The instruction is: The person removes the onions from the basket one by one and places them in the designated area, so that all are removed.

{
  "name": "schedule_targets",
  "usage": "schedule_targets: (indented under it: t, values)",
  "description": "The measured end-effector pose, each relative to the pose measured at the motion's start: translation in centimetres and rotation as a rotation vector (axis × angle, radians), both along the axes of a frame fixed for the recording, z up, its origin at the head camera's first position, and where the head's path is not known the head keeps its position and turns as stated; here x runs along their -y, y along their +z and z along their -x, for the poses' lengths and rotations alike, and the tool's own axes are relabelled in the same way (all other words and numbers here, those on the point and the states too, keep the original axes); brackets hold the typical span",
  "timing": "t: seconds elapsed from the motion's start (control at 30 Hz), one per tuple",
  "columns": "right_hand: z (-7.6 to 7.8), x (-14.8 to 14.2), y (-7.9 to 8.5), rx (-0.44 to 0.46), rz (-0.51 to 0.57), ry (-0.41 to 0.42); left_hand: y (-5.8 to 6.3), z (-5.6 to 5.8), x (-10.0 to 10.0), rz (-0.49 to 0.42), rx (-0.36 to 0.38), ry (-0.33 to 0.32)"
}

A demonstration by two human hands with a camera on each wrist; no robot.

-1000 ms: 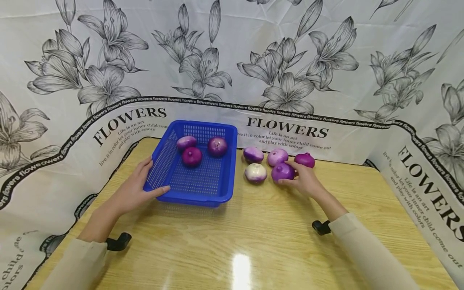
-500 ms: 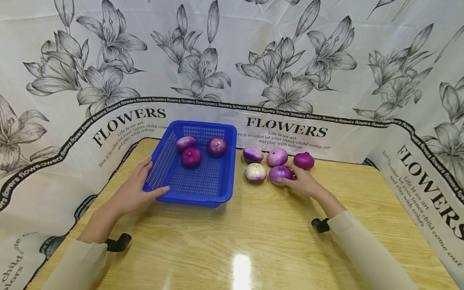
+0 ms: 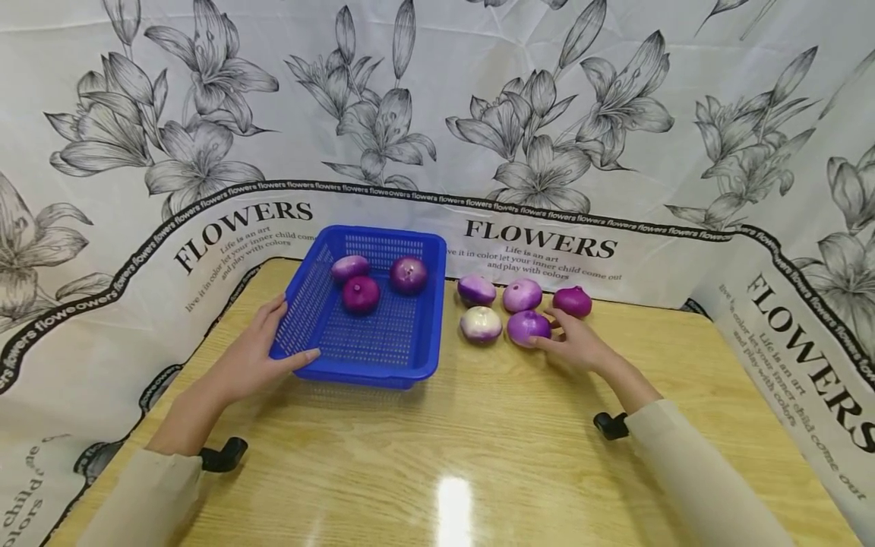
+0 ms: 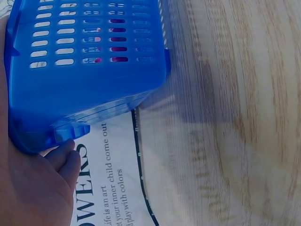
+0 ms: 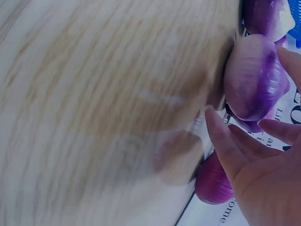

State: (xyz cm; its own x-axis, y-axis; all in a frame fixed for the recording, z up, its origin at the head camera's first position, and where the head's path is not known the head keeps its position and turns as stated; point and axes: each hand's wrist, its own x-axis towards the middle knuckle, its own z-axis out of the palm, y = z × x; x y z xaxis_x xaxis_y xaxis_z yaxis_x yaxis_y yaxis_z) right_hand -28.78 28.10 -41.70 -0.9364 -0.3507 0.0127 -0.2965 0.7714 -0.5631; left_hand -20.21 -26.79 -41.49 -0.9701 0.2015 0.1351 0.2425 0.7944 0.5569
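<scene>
My left hand (image 3: 247,363) grips the near left corner of a blue slotted plastic basket (image 3: 376,371), thumb over the rim; in the left wrist view, fingers curl round the rim. Three purple onions sit in it, one dark magenta onion (image 3: 361,295) nearest. My right hand (image 3: 579,343) is at the right side of a purple onion (image 3: 529,328) on the table. In the right wrist view its fingers are spread, with a gap between them and that onion (image 5: 254,77); the thumb is close to it, contact unclear.
Beside that onion lie a white-and-purple onion (image 3: 481,324), two pale purple onions (image 3: 476,290) behind, and a magenta onion (image 3: 573,301) to the right. The wooden table (image 3: 383,463) meets a flower-printed cloth (image 3: 533,167) at the back and sides.
The purple onion near my right hand has shifted slightly left. My right fingers have eased back from around it toward the right. The left hand and basket stay put.
</scene>
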Motion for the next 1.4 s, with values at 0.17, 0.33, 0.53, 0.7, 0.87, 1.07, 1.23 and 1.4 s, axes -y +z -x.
schedule_targets:
  t: [0.17, 0.33, 0.53, 0.7, 0.87, 1.07, 1.23, 1.4]
  values:
    - [-0.3, -0.3, 1.0, -0.049, -0.023, 0.029, 0.0, 0.0, -0.1, 0.006, 0.002, 0.002]
    - [-0.5, 0.2, 2.9, -0.135, -0.049, 0.038, 0.3, 0.0, -0.1, 0.001, 0.004, 0.008]
    - [-1.1, 1.8, 4.8, -0.192, -0.044, 0.033, 0.4, 0.1, 0.0, 0.003, 0.002, 0.009]
    - [-1.8, 3.9, 5.9, -0.204, -0.020, 0.069, 0.3, 0.0, 0.0, 0.004, -0.002, 0.007]
    - [-2.2, 6.7, 6.3, -0.211, 0.019, 0.128, 0.2, -0.1, 0.0, -0.001, -0.001, 0.003]
    - [-2.4, 10.1, 7.1, -0.229, 0.039, 0.212, 0.3, -0.1, -0.1, -0.005, -0.008, 0.005]
    - [-2.7, 12.8, 7.7, -0.265, 0.063, 0.296, 0.2, -0.2, -0.1, -0.009, -0.007, 0.007]
    - [-2.7, 15.3, 7.9, -0.250, 0.071, 0.366, 0.1, -0.2, 0.0, -0.005, -0.006, 0.009]
